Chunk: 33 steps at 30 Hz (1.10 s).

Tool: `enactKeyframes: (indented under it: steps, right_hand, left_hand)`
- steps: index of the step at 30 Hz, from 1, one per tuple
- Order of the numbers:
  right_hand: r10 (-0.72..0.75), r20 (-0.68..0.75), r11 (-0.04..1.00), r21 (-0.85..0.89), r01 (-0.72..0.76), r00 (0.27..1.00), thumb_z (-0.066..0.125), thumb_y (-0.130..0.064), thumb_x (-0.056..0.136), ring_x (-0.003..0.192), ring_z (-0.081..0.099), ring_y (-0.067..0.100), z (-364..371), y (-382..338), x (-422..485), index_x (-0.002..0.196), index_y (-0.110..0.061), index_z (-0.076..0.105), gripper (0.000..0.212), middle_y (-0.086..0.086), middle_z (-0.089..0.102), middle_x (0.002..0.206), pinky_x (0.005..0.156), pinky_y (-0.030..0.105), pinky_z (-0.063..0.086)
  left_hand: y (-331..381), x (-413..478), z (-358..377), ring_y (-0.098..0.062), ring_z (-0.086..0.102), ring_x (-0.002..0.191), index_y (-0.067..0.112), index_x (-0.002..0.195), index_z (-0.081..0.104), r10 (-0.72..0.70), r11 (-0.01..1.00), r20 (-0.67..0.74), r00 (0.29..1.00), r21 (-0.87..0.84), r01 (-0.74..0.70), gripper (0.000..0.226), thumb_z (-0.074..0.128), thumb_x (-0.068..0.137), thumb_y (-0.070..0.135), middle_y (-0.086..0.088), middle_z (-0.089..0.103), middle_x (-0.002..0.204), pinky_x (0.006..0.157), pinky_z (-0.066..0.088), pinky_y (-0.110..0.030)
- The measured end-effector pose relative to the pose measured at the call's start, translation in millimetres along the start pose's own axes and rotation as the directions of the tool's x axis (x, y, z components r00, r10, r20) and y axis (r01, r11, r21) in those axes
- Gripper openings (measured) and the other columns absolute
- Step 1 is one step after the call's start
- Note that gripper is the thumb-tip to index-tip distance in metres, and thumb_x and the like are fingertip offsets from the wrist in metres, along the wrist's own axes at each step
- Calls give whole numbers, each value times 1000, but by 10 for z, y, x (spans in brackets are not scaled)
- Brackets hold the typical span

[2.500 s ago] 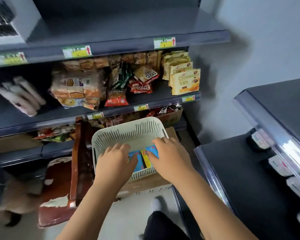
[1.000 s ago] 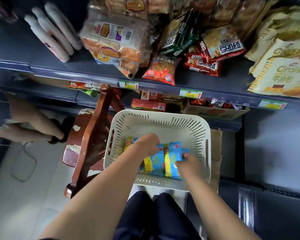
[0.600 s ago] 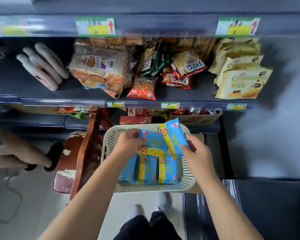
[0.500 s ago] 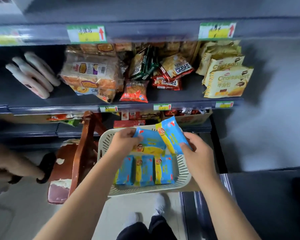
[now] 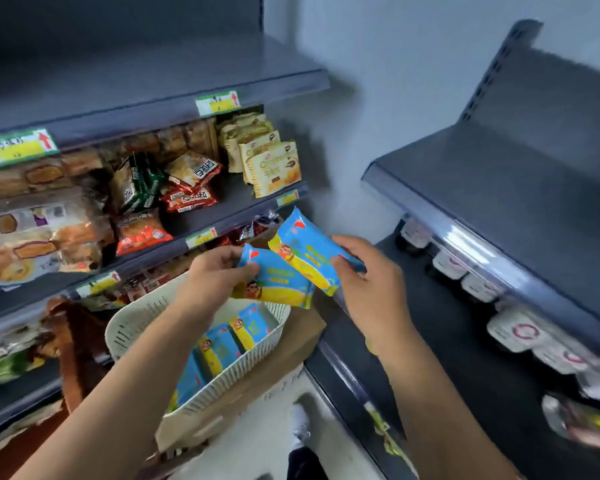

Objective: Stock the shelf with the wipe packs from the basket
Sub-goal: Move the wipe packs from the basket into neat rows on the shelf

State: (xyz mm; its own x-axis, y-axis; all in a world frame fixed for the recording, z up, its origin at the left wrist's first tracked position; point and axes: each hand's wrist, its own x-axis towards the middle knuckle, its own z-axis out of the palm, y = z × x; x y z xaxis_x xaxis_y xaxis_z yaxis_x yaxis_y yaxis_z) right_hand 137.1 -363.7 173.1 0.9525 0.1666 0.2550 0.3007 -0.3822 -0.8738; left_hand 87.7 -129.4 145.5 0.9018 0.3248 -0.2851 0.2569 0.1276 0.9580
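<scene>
My left hand [image 5: 212, 276] grips a blue and yellow wipe pack [image 5: 278, 282] by its left end, above the basket. My right hand [image 5: 368, 282] grips a second wipe pack [image 5: 303, 249] of the same kind, tilted up and partly over the first. Both packs hang in the air over the cream slotted basket's [image 5: 132, 322] far right corner. Three more wipe packs [image 5: 222, 348] lie in a row inside the basket. The dark grey shelf [image 5: 458, 358] at the right runs under my right forearm.
The basket rests on a cardboard box [image 5: 257, 382]. Snack shelves [image 5: 194, 220] full of bags fill the left. A brown wooden chair [image 5: 73, 344] stands left of the basket. White-lidded jars [image 5: 513, 332] line the back of the right shelf, under an upper shelf [image 5: 499, 188].
Both hands have lifted a wipe pack each out of the basket and carried them rightward. My view has swung right, bringing the right-hand shelves into sight.
</scene>
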Motion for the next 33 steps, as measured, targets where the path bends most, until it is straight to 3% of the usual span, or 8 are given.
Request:
enactKeyframes:
  steps: [3, 7, 11, 14, 17, 22, 28, 33]
  right_hand:
    - [11, -99, 1000, -20, -13, 995, 66, -7, 94, 102, 68, 5, -456, -118, -277, 116, -23, 74, 29, -13, 73, 111, 87, 30, 57]
    - [7, -260, 998, -64, -24, 966, 65, -6, 96, 104, 65, 4, -1103, -284, -625, 116, -23, 74, 28, -21, 70, 110, 90, 33, 55]
    - [-69, -349, 976, -216, -8, 935, 64, -7, 94, 98, 64, 3, -1777, -434, -858, 117, -20, 74, 28, -16, 71, 108, 87, 33, 53]
    - [-68, -414, 977, -212, -24, 908, 63, -4, 94, 91, 63, 1, -2269, -543, -1038, 114, -21, 75, 29, -17, 70, 105, 77, 26, 49]
    - [-57, -496, 986, -163, -29, 866, 63, -4, 96, 93, 66, 5, -2740, -626, -1244, 113, -23, 75, 29, -12, 73, 109, 77, 21, 50]
    - [-56, -591, 990, -138, -33, 805, 64, -8, 98, 92, 65, -3, -3493, -707, -1643, 115, -25, 76, 27, -15, 72, 110, 69, 9, 48]
    - [-66, -654, 982, -177, -68, 753, 64, -9, 97, 95, 63, -5, -4471, -621, -2134, 111, -30, 73, 27, -21, 70, 106, 71, 6, 45]
    - [-94, -734, 976, -200, -82, 673, 64, -7, 97, 82, 61, -14, -5289, -482, -2626, 110, -32, 72, 29, -25, 68, 100, 70, 6, 43]
  left_hand:
    - [109, -195, 379, -34, 74, 84, 3, 99, 73, 35, 999, 131, 991, -9, -34, 9, 74, 90, 2, -22, 78, 101, 82, 61, -43]
    - [349, -426, 961, -24, 75, 73, 0, 102, 72, 85, 996, 302, 949, 4, -91, 12, 71, 90, -2, -16, 79, 94, 63, 62, -28]
    - [575, -715, 1550, -12, 73, 64, 3, 95, 72, 138, 988, 448, 883, 0, -154, 9, 69, 91, -4, -6, 79, 82, 53, 56, -19]
    - [691, -912, 1977, -17, 75, 71, 1, 100, 73, 161, 984, 531, 832, -20, -178, 10, 69, 91, -3, -15, 79, 96, 58, 58, -22]
    - [748, -1146, 2450, -29, 76, 86, -1, 106, 72, 160, 986, 590, 791, -54, -159, 16, 70, 90, -1, -22, 77, 109, 77, 63, -36]
    - [798, -1717, 3303, -33, 76, 97, -1, 109, 72, 146, 989, 681, 717, -88, -118, 18, 68, 92, -2, -20, 77, 109, 83, 64, -42]
    - [867, -2390, 4312, -35, 76, 99, -1, 111, 73, 167, 984, 728, 665, -82, -158, 21, 71, 90, -3, -18, 78, 106, 87, 64, -43]
    - [761, -2966, 5119, -36, 76, 102, 1, 110, 73, 151, 984, 785, 601, -60, -169, 19, 71, 91, -2, -16, 79, 107, 89, 62, -44]
